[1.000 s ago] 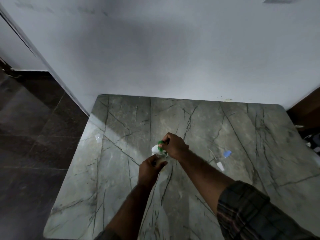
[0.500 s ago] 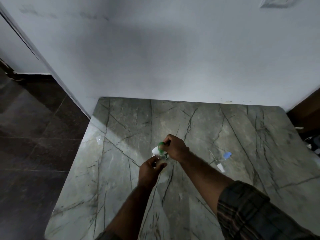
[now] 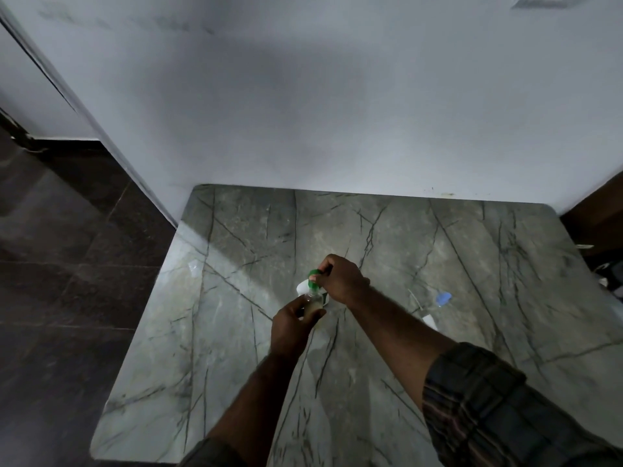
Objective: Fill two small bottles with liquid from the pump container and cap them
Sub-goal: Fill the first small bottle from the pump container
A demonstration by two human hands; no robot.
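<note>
Head view looks down on a grey veined marble table [image 3: 236, 332] set against a pale wall [image 3: 303, 96], with dark floor tiles [image 3: 67, 264] at nine o'clock. Near the table's middle, the left hand [image 3: 291, 326] is wrapped around a small clear bottle [image 3: 313, 303], fingers and thumb closed on its body; a yellowish liquid shows in its lower part. Directly at twelve o'clock from it, the right hand [image 3: 340, 281] is curled over the pump [image 3: 313, 276], whose green top peeks out at the hand's nine o'clock side. A white part [image 3: 302, 287] of the pump container shows just below the green, touching the bottle's neck area; whether the nozzle sits inside the bottle's mouth I cannot tell, as it is small and partly hidden. The right hand grips the pump head, knuckles up. A plaid sleeve [image 3: 488, 399] covers the right forearm at five o'clock. At three o'clock from the hands, well apart, lie a small blue cap [image 3: 443, 298] and a white piece [image 3: 429, 321] with a thin tube [image 3: 415, 299] beside them; what these are exactly is unclear. A small clear bit [image 3: 195, 266] rests near the table's nine o'clock edge
</note>
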